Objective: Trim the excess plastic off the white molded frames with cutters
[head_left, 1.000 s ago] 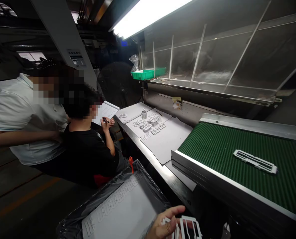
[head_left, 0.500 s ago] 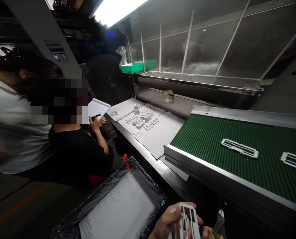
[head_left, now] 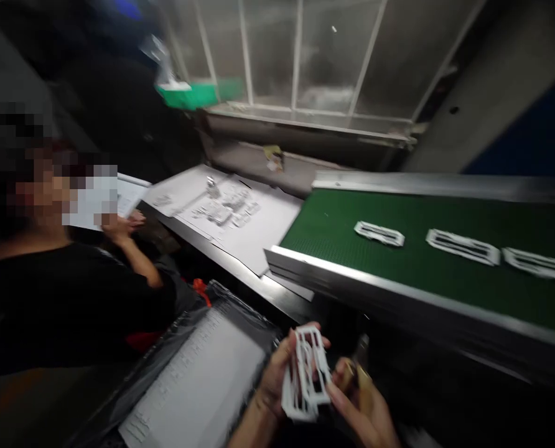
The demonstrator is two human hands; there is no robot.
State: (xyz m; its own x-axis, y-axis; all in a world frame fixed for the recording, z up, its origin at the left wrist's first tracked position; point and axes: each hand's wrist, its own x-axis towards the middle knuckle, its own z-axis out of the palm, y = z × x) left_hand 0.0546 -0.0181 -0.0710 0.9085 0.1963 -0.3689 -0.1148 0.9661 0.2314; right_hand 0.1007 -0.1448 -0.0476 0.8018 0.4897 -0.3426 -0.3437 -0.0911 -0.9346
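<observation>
A single head-worn camera looks forward and down, close above the grip of both hands at the lower centre of a motion-blurred frame. Beyond the grip and to its right runs the green conveyor; beyond and left lies the bench, farther off.

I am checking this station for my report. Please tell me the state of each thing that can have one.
left hand: closed around the white plastic frames.
right hand: touching the frames, also holding a small tool; which tool, too blurred to tell.
white plastic frames: stacked, held upright between both hands.
green conveyor belt: carrying three white frames, lying flat.
lined bin: open, a grey sheet inside.
</observation>
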